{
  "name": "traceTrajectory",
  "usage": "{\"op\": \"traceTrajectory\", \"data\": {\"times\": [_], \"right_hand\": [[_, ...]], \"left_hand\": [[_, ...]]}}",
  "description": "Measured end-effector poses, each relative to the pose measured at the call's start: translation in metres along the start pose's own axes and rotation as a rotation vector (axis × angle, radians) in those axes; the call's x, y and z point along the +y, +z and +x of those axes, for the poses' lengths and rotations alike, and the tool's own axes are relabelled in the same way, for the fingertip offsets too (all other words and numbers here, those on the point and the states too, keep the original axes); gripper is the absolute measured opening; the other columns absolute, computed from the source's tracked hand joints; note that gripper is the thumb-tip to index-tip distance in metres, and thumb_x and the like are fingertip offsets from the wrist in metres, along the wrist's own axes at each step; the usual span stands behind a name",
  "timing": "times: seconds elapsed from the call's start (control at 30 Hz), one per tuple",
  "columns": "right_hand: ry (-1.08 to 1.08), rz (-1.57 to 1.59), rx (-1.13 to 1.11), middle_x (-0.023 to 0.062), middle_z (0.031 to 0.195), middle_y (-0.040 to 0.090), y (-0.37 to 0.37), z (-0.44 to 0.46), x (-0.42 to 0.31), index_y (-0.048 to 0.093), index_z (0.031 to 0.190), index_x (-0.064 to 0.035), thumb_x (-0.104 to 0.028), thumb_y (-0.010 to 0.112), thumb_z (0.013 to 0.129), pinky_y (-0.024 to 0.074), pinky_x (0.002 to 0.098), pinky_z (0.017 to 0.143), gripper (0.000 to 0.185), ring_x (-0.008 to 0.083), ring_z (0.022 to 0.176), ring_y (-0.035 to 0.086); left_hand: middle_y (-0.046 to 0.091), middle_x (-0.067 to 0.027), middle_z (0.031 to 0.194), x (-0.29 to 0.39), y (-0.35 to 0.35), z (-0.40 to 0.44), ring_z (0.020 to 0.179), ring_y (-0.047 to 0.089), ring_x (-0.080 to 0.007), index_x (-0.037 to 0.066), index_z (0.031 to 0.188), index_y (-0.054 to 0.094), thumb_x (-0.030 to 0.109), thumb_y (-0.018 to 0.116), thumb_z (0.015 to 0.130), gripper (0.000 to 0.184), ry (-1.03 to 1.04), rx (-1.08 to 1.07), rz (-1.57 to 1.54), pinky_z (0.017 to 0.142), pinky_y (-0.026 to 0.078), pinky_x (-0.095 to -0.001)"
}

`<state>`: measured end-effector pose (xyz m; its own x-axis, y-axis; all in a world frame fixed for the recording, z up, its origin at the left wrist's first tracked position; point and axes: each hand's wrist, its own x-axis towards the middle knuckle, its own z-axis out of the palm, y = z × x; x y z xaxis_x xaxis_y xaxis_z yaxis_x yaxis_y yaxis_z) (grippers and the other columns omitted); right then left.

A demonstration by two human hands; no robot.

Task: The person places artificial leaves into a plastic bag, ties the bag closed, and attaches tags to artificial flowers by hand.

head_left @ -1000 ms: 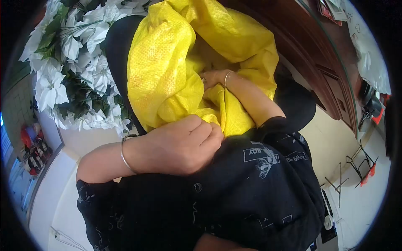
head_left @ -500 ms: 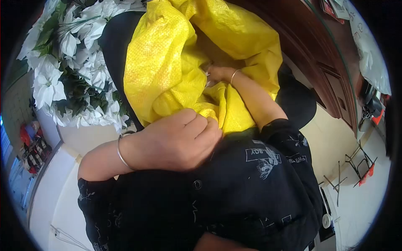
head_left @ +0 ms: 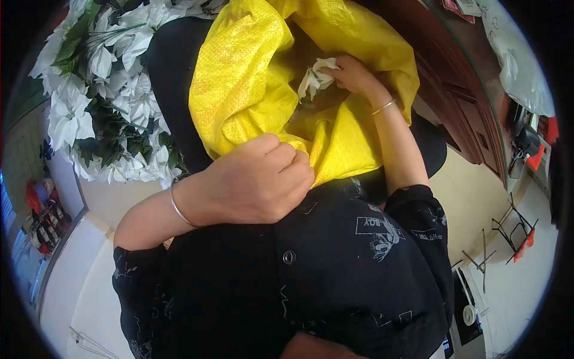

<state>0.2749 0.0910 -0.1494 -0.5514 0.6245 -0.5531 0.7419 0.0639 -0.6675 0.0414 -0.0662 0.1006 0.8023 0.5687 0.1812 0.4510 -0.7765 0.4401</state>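
A yellow woven sack (head_left: 239, 78) lies on my lap with its mouth open towards me. My left hand (head_left: 260, 179) is closed on the near rim of the sack, fingers folded over the fabric. Inside the mouth, at the right, my right hand (head_left: 357, 76) pinches a white artificial flower (head_left: 315, 79) by its edge. The flower's petals look crumpled and hang to the left of the fingers. How deep the sack goes and what lies further down in it are hidden.
At the left, beside my leg, is a pile of white artificial flowers (head_left: 72, 122) with green leaves. Dark wooden furniture (head_left: 466, 99) stands at the right, close to the sack. A clear plastic bag (head_left: 517, 78) and a thin-legged stand (head_left: 511, 230) are further right.
My right hand has risen from deeper in the sack and moved right, bringing the white flower into plain view. My left hand keeps its hold on the rim.
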Motion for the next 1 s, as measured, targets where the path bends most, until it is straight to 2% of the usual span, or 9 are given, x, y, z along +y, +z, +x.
{"op": "traceTrajectory", "data": {"times": [0.17,0.4,0.6,0.67,0.73,0.77,0.83,0.93,1.0], "right_hand": [[0.146,0.215,0.064,-0.0024,0.06,0.05,-0.029,-0.042,-0.053,0.067,0.089,-0.0038,-0.034,0.065,0.089,0.032,0.0229,0.044,0.03,0.0058,0.048,0.042],[-0.153,0.452,0.32,-0.0036,0.062,0.054,-0.055,-0.088,-0.076,0.069,0.089,-0.0003,-0.024,0.063,0.089,0.0333,0.0226,0.047,0.024,0.0045,0.053,0.045],[-0.136,0.569,0.488,-0.0017,0.067,0.06,-0.099,-0.162,-0.111,0.071,0.093,-0.0004,-0.017,0.062,0.089,0.039,0.0225,0.052,0.019,0.0049,0.06,0.051],[-0.18,0.619,0.626,-0.0016,0.067,0.06,-0.116,-0.19,-0.122,0.07,0.09,0.0009,-0.012,0.062,0.087,0.0391,0.0224,0.051,0.015,0.0055,0.058,0.05],[-0.204,0.708,0.812,-0.0008,0.067,0.06,-0.133,-0.218,-0.129,0.07,0.089,0.0019,-0.01,0.063,0.086,0.0389,0.0223,0.051,0.014,0.006,0.057,0.05],[-0.144,0.691,0.921,0.0,0.068,0.061,-0.143,-0.234,-0.139,0.068,0.087,0.0016,-0.012,0.064,0.086,0.0388,0.0218,0.05,0.014,0.006,0.056,0.051],[-0.333,0.641,1.099,0.0008,0.066,0.06,-0.163,-0.25,-0.13,0.065,0.088,0.0002,-0.013,0.064,0.086,0.0384,0.0216,0.047,0.013,0.0073,0.053,0.052],[-0.244,0.595,1.284,0.002,0.066,0.061,-0.196,-0.273,-0.134,0.066,0.086,0.0014,-0.014,0.064,0.086,0.0399,0.0228,0.047,0.015,0.0081,0.055,0.054],[-0.107,0.302,1.31,0.0035,0.066,0.06,-0.225,-0.281,-0.122,0.065,0.078,0.0031,-0.016,0.064,0.086,0.043,0.0253,0.051,0.021,0.0072,0.056,0.055]], "left_hand": [[0.061,-0.0092,0.091,-0.001,0.009,-0.002,0.068,0.053,-0.0169,0.0,0.096,0.064,0.014,0.06,0.071,0.029,0.01,-0.015,0.083,0.059,0.04,-0.0283],[0.057,-0.0056,0.082,-0.01,0.023,0.0,0.069,0.053,-0.0169,0.002,0.092,0.064,0.01,0.061,0.07,0.023,-0.017,0.001,0.12,0.06,0.04,-0.0283],[0.054,-0.0038,0.076,-0.019,0.027,0.002,0.068,0.053,-0.0205,0.008,0.093,0.063,0.01,0.063,0.071,0.022,-0.052,0.004,0.067,0.059,0.04,-0.0328],[0.053,-0.0057,0.072,-0.022,0.022,0.005,0.068,0.054,-0.0234,0.008,0.089,0.061,0.014,0.066,0.068,0.022,-0.131,-0.014,-0.042,0.061,0.042,-0.0346],[0.059,-0.0089,0.075,-0.019,0.004,0.013,0.072,0.059,-0.0279,0.008,0.098,0.063,0.023,0.07,0.075,0.028,-0.237,-0.055,-0.171,0.065,0.045,-0.0383],[0.061,-0.0109,0.076,-0.02,0.004,0.014,0.072,0.061,-0.0294,0.006,0.097,0.063,0.023,0.068,0.079,0.026,-0.253,0.007,-0.208,0.065,0.046,-0.0389],[0.063,-0.014,0.079,-0.023,0.007,0.016,0.074,0.062,-0.0317,0.004,0.097,0.063,0.022,0.065,0.083,0.022,-0.324,0.058,-0.265,0.065,0.048,-0.0398],[0.064,-0.0169,0.081,-0.025,0.011,0.016,0.075,0.063,-0.0337,0.001,0.097,0.063,0.015,0.061,0.086,0.018,-0.438,0.077,-0.265,0.065,0.05,-0.0406],[0.064,-0.0174,0.081,-0.026,0.018,0.016,0.075,0.063,-0.0344,-0.001,0.097,0.062,0.01,0.059,0.086,0.015,-0.454,0.153,-0.205,0.065,0.05,-0.0407]]}}
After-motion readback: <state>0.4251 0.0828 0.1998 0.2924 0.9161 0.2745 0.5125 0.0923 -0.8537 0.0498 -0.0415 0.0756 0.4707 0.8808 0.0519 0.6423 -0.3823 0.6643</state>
